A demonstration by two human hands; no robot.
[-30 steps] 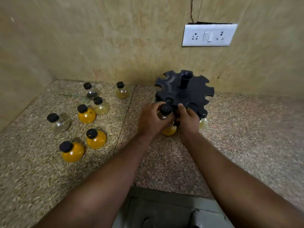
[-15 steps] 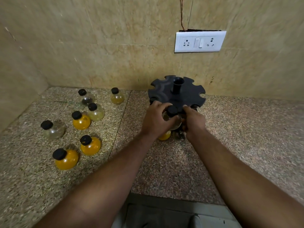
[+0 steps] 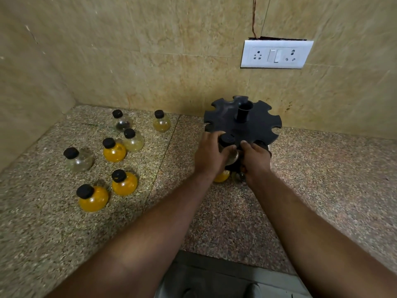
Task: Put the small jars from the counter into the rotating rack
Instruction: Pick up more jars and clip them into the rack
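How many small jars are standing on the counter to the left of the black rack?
7. By the wall: dark-filled jar, yellowish jar. Middle: pale jar, orange jar, clear jar far left. Nearest: second orange jar, third orange jar. None seems hidden.

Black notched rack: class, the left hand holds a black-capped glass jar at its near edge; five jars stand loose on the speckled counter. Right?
Head view: seven, not five, loose jars stand on the speckled counter. The left hand holds the black-capped jar at the near edge of the black rack.
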